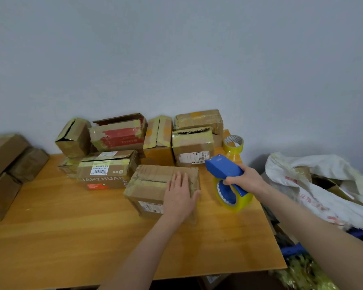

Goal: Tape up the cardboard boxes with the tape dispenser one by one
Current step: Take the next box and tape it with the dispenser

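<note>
Box (153, 177), near the centre of the counter (71, 227), with a dark slit along its top seam. My left hand (179, 195) lies flat on its right end, fingers straight and together. The worn card looks light and soft, so I judge it best pinned from above, beside the seam. Just right of the box, my right hand (245, 180) has its fingers clamped on the rigid dispenser (222, 167).

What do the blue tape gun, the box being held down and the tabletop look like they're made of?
The tape dispenser looks like hard plastic: smooth, evenly blue, moulded body. The front cardboard box is dull brown cardboard, scuffed, with glossy yellowish tape strips. The table seems wood or wood-look laminate, which I cannot tell: orange-brown grain lines, faint sheen.
</note>
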Tool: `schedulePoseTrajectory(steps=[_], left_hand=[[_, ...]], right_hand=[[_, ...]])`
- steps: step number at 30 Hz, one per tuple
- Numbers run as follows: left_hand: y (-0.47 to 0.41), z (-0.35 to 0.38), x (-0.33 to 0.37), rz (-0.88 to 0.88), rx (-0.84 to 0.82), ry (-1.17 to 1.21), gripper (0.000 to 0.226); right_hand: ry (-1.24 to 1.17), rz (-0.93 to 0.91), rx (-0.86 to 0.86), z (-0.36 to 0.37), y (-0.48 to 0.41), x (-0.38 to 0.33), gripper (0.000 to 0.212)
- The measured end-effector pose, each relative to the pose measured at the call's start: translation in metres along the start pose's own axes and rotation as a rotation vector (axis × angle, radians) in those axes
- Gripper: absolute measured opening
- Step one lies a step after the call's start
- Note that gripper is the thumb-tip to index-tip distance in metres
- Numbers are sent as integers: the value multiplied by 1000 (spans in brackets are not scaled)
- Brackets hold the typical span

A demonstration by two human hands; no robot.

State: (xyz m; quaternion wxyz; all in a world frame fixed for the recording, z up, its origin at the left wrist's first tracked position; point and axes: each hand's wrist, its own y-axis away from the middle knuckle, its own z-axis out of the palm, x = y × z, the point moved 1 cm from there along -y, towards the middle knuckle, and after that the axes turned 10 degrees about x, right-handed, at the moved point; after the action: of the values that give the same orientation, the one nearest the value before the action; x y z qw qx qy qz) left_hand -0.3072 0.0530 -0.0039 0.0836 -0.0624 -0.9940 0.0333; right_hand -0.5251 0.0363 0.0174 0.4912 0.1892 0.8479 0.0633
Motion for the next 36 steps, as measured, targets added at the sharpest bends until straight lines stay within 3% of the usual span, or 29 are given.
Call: schedulePoseTrajectory(steps=[6, 10, 13, 17, 21, 23, 26, 29, 36], left_hand=[[15, -13, -33, 336, -109, -6, 63], [15, -15, -19, 127, 27, 44, 72], [13, -4, -4, 25, 141, 0, 66], [15, -3, -17, 127, 116, 33, 64], [19, -10, -40, 245, -25, -3, 75], [27, -10, -49, 158, 37, 22, 83], [38, -8, -55, -189, 213, 261, 91], [35, -9, -55, -397, 148, 500, 100], [19, -16, -68, -260, -36, 484, 81]], right_hand=[[-96, -17, 75, 14, -4, -8, 51], [-118, -32, 89, 24, -7, -14, 52], [-143, -37, 85, 30, -8, -21, 51], [-141, -74, 64, 31, -10, -28, 50], [-144, -127, 11, 23, -8, -34, 43], [-143, -142, -9, 18, -9, -38, 44], [-140, -175, -36, 15, -10, -48, 46], [-126, -200, -87, 23, -8, -57, 47], [-91, -188, -132, 35, -4, -58, 55]])
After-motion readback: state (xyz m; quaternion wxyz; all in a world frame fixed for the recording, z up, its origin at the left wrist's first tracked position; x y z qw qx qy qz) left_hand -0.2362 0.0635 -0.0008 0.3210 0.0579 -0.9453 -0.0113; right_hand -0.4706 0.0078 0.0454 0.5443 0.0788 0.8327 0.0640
